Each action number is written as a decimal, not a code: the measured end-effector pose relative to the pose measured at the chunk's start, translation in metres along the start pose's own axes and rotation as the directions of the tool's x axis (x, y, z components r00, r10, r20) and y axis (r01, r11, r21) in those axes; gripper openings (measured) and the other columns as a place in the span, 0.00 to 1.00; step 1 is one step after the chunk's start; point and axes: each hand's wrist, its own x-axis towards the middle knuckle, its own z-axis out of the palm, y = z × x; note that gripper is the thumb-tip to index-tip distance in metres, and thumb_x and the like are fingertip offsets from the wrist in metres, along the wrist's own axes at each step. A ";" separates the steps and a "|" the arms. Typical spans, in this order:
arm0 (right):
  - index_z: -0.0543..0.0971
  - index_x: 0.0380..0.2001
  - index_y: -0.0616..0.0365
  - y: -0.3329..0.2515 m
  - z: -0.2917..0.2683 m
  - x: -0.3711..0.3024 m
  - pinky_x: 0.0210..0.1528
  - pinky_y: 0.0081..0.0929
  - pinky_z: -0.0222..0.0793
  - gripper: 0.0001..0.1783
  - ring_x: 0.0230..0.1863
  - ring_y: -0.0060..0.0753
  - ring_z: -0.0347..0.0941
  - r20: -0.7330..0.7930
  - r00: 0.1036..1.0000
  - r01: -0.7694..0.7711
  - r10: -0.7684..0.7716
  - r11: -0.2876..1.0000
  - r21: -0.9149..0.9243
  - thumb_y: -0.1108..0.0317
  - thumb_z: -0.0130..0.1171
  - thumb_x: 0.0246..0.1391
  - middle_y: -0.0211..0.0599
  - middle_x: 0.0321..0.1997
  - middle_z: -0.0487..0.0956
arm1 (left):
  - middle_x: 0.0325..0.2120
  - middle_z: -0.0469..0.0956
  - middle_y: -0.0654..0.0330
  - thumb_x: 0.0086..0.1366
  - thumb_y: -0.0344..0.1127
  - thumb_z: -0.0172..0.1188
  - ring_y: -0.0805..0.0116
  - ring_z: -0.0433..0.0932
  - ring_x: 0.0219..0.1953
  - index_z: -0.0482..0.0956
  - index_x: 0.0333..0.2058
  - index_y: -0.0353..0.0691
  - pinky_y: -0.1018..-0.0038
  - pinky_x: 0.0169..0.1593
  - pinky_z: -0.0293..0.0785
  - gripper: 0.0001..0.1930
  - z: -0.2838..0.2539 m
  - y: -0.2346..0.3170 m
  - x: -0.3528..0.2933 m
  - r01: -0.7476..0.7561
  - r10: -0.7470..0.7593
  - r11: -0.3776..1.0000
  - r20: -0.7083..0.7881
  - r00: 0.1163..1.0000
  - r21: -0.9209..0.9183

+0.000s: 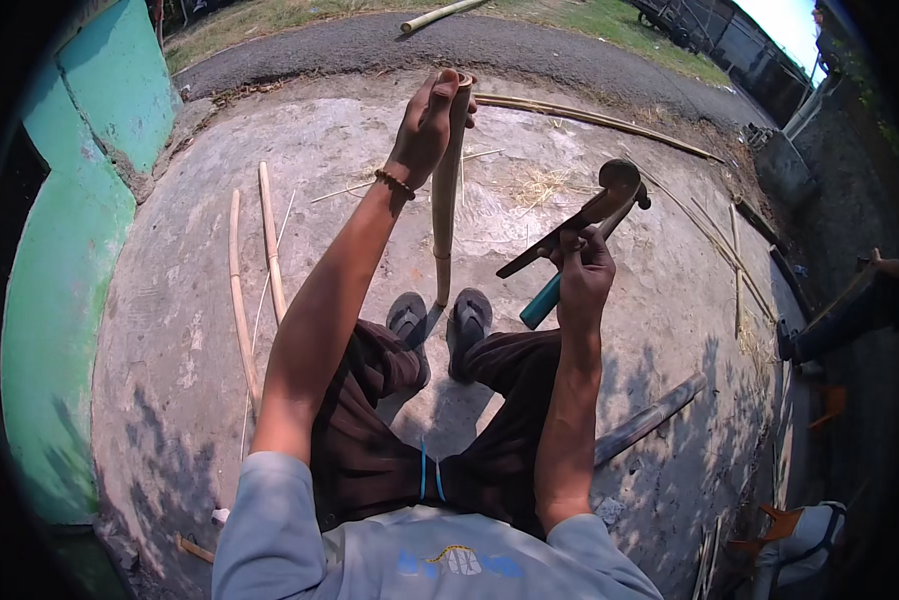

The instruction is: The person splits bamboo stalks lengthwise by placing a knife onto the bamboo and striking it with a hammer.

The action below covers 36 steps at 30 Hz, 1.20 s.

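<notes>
A bamboo pole [445,215] stands upright on the concrete between my feet. My left hand [425,128] is closed round its top end, with a beaded bracelet at the wrist. Off to the right, my right hand [586,268] is closed on two tools held together. One looks like a big knife [542,252], its dark flat blade pointing down to the left and its thick rounded wooden end at the upper right. The other appears to be a hammer with a teal grip [542,303], its head partly hidden behind the wooden end. Both tools are apart from the pole.
Bamboo poles [238,285] lie at the left, and more long poles [600,118] lie along the far edge. A dark bamboo piece [652,415] rests beside my right leg. Shavings [545,187] litter the floor. A green wall [65,300] stands left; another person's leg [838,328] shows right.
</notes>
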 end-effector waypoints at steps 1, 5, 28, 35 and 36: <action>0.78 0.42 0.61 -0.002 0.002 -0.002 0.39 0.31 0.83 0.08 0.28 0.21 0.74 -0.020 1.000 0.009 -0.009 1.000 0.021 0.69 0.61 0.64 0.29 0.27 0.76 | 0.31 0.75 0.63 0.72 0.67 0.43 0.75 0.74 0.33 0.72 0.51 0.34 0.77 0.44 0.71 0.36 0.000 0.000 -0.001 -0.010 0.010 1.000 0.040 0.999 -0.009; 0.78 0.41 0.63 -0.002 0.004 0.002 0.38 0.30 0.82 0.08 0.28 0.19 0.73 -0.069 0.997 0.024 -0.024 1.000 -0.005 0.69 0.62 0.63 0.28 0.27 0.75 | 0.30 0.74 0.63 0.73 0.66 0.42 0.75 0.74 0.33 0.72 0.51 0.33 0.78 0.43 0.72 0.35 0.008 0.004 0.001 0.018 -0.014 0.999 0.123 0.992 -0.033; 0.81 0.38 0.65 -0.013 0.043 -0.011 0.33 0.22 0.77 0.04 0.31 0.24 0.80 0.062 0.997 0.078 -0.055 0.869 -0.489 0.79 0.60 0.59 0.36 0.35 0.73 | 0.35 0.78 0.59 0.73 0.64 0.39 0.68 0.77 0.39 0.71 0.52 0.38 0.71 0.47 0.72 0.32 -0.018 0.005 0.005 0.250 -0.199 0.950 0.254 0.947 -0.189; 0.82 0.37 0.61 -0.039 0.045 0.024 0.33 0.32 0.74 0.08 0.32 0.36 0.78 0.245 0.947 0.321 -0.207 0.605 -0.728 0.83 0.61 0.54 0.43 0.38 0.72 | 0.46 0.77 0.50 0.74 0.56 0.50 0.66 0.75 0.50 0.68 0.57 0.36 0.69 0.56 0.71 0.28 -0.031 0.072 0.002 -0.128 0.173 0.945 -0.130 0.976 0.302; 0.82 0.36 0.61 -0.056 0.052 0.032 0.35 0.38 0.73 0.08 0.33 0.44 0.76 0.258 0.947 0.321 -0.191 0.552 -0.770 0.82 0.62 0.53 0.47 0.38 0.72 | 0.44 0.78 0.52 0.73 0.58 0.50 0.67 0.76 0.48 0.69 0.55 0.36 0.69 0.54 0.72 0.29 -0.036 0.095 -0.002 -0.162 0.172 0.937 -0.005 0.985 0.308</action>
